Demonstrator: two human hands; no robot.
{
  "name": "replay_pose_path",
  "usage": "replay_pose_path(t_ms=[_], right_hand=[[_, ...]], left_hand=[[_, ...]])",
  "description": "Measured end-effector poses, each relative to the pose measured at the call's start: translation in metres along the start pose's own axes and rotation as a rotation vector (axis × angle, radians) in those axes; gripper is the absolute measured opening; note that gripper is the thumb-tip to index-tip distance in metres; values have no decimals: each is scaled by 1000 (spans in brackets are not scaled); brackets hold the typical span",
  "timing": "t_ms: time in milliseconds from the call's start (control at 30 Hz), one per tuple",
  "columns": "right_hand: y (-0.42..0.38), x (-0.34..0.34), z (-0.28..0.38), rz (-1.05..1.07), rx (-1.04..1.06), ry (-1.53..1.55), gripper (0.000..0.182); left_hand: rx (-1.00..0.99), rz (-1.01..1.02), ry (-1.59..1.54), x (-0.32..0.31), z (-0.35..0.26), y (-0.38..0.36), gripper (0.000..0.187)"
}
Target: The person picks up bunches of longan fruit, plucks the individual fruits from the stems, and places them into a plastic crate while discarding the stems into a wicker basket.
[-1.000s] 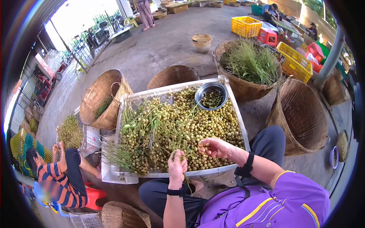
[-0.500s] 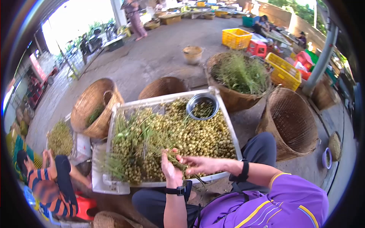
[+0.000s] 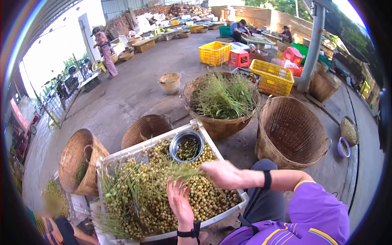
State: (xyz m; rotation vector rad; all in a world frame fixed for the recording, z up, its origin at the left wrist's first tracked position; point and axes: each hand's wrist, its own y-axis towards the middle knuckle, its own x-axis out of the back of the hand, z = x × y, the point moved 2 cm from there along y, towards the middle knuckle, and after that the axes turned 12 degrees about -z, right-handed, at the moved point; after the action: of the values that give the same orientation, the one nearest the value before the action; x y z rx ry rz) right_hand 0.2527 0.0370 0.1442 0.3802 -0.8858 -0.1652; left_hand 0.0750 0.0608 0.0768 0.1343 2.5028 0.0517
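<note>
Right hand (image 3: 223, 174): grip narrow, apparently around a blurred bunch of green stems (image 3: 181, 171), above the white tray (image 3: 243, 199). Left hand (image 3: 181, 204): grip wide, fingers spread, nothing held, just near of the stems. Loose round fruit (image 3: 216, 194) fill the tray's right part; metal bowl (image 3: 184, 135) at its far side. Risks: low sweep could catch the bowl, spilling its contents; slack grip could drop stems among fruit.
</note>
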Motion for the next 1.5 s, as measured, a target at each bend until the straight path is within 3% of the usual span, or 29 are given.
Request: replay_pose_path(t_ms=[33,100,133,167,200,233,267,300,367,467,600,667,733,767,800,867,933,1067,1133,1167,1200,1267,1367,1400,1500], right_hand=[[10,21,-15,-144,68,-57,28],[34,67,-49,-407,181,-277,38],[48,90,-68,-484,57,-349,40],[68,113,-94,-402,-70,-542,44],[85,124,-130,-527,-54,-608,54],[104,137,-155,-488,-137,-640,71],[114,145,-196,-486,-16,-896,73],[121,149,-214,-441,-156,-894,78],[131,140,-235,-446,-41,-895,70],[130,94,-236,-377,-83,-813,58],[118,42,-221,-103,-185,-602,42],[113,30,-199,-24,-176,-592,38],[105,22,-189,-6,-171,-533,35],[102,20,-183,-5,-148,-480,34],[97,18,-175,0,-131,-479,33],[85,14,-159,-19,-79,-474,32],[73,11,-135,-9,-67,-407,32],[44,-22,-95,-22,-34,-177,25],[34,-43,-71,93,-157,-26,35],[30,-51,-55,204,-348,192,45],[25,-62,-46,232,-357,244,61],[12,-89,-39,237,-462,586,78],[8,-92,-6,256,-541,822,94],[3,-104,-6,171,-417,856,74],[-4,-99,14,94,-430,571,23]], left_hand=[[-23,30,159,2,-1,4,75],[-115,-65,365,17,4,20,57],[-159,-125,488,31,8,30,51],[-178,-239,605,45,7,42,47],[-191,-311,787,62,9,57,49],[-188,-338,918,74,11,69,51],[-180,-355,1046,84,11,81,52],[-179,-379,1130,92,14,91,53],[-145,-386,1277,101,22,106,58],[1,-312,1435,99,43,121,66],[31,-3,1805,79,70,140,68],[33,18,1771,75,87,144,60],[-86,35,1798,80,102,145,50],[-190,33,1740,82,103,143,37],[-220,29,1736,85,102,143,37],[-161,-104,1595,95,99,141,23],[-243,-285,1300,92,74,130,11],[-280,-328,945,109,41,104,8],[-275,-271,805,104,26,83,11],[-204,-269,742,98,20,71,12],[-210,-230,700,96,18,60,12],[-274,-168,772,103,22,39,4],[-365,-132,964,94,15,10,5],[-364,-141,984,104,25,5,8],[-413,-111,1010,104,20,-8,11]])
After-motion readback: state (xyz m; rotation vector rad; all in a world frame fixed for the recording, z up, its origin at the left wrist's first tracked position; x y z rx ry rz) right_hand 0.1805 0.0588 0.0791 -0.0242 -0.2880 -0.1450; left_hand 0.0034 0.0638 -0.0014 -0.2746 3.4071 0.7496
